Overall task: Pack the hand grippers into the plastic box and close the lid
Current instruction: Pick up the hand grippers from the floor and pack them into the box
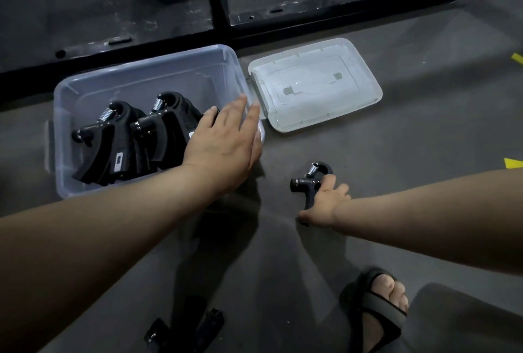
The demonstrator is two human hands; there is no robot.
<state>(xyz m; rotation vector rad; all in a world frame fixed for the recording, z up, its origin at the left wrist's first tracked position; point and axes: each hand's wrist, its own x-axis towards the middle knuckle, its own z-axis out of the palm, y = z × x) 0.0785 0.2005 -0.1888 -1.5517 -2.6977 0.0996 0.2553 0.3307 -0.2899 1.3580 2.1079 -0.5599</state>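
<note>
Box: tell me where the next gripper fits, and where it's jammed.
Free: the box floor along its far wall, and its right end under the left hand. Crowded: the near-left half, filled by packed grippers. The right hand holds another gripper on the floor.

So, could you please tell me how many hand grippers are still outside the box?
2: one on the floor in the right hand, another on the floor at the bottom edge. Others may lie out of view.

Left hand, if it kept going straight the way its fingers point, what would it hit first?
Probably the lid: the left hand lies flat at the plastic box's right end, fingers pointing up-right towards it. Depth is unclear.
</note>
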